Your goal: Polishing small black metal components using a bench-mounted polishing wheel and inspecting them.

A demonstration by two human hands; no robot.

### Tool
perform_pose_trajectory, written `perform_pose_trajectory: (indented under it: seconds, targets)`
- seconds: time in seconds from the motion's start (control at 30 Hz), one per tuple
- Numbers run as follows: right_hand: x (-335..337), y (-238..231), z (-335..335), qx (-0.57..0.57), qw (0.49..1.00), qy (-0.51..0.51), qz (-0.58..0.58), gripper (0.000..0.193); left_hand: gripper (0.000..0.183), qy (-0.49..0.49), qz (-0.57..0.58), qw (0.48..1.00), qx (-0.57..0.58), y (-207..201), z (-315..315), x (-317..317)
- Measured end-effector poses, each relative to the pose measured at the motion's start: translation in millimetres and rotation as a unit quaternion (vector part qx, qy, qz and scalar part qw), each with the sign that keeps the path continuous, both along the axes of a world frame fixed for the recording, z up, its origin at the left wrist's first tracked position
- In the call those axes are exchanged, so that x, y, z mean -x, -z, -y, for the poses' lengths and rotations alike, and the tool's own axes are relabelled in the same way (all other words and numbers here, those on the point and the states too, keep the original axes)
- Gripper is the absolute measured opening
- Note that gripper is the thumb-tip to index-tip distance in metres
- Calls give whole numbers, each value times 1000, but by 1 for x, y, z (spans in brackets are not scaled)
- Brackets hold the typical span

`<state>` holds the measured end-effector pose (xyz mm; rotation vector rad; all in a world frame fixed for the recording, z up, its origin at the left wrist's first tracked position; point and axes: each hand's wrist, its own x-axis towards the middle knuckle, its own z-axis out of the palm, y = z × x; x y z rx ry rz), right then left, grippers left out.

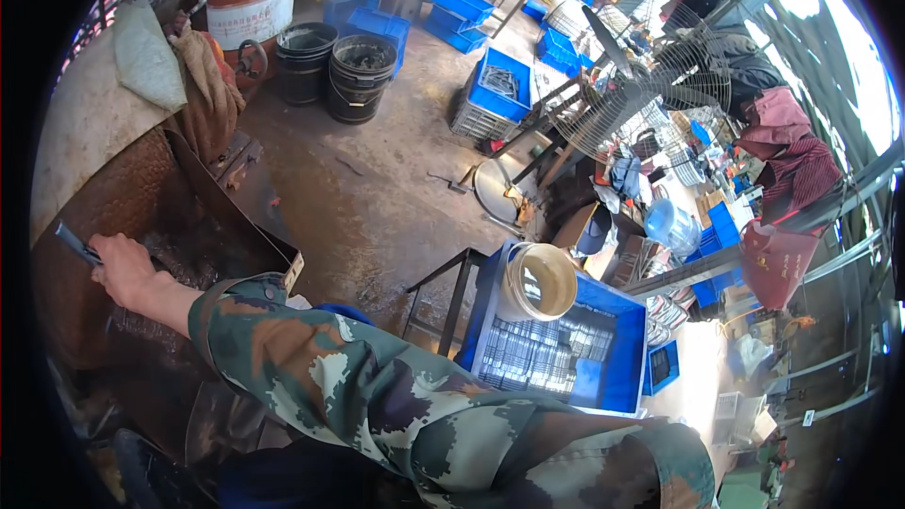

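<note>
My right hand [130,273], at the end of a camouflage sleeve [377,377], reaches across to the far left. Its fingers are closed on a narrow grey-blue flat piece [74,240], whose other end the hand hides. Around and below the hand is a brown, rusty metal trough [231,198] with a wet, dirty inside. Whether the piece touches the trough wall I cannot tell. My left hand is not in view.
A blue crate [630,349] beside my arm holds rows of shiny metal pieces and a beige bucket [514,292]. Black buckets [358,85] stand near a red-and-white drum [250,9]. A large fan [650,85] stands to the right. A pale sack [149,57] lies beyond the trough.
</note>
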<state>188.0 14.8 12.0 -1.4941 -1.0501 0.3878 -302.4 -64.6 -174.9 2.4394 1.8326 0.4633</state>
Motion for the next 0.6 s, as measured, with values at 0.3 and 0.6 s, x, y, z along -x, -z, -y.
perform_pose_trajectory:
  seconds: [0.3,0.6]
  targets:
    - [-2,-2,2,4,1000,-14,-11,20,36,13,19,999,-37,-1,6,23]
    - [-1,-8,11,-4,1000,-24,1,19,29,-69,188,979,42,8,10,41]
